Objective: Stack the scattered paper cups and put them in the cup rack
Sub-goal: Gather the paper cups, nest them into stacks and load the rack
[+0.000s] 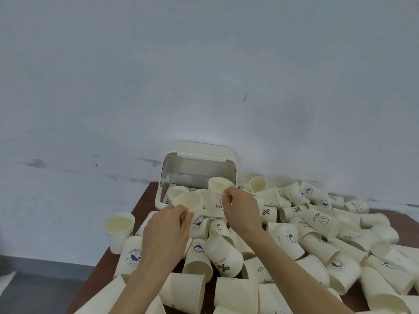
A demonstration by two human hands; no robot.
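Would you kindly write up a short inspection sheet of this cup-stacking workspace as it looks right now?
Surface: dark brown table, bare only near its far left corner.
Job's things: cup rack at the table's far edge against the wall, lid raised, a few upright cups inside; whale-print cup and HELLO cup held upright in front of it.
Clutter: scattered paper cups, mostly on their sides, cover the table's middle and right; one upright cup at the left edge.
Grippers: left hand grips the whale-print cup; right hand pinches the HELLO cup's rim.
Cables: nothing seen.
Surroundings: pale scuffed wall behind; grey floor at left.
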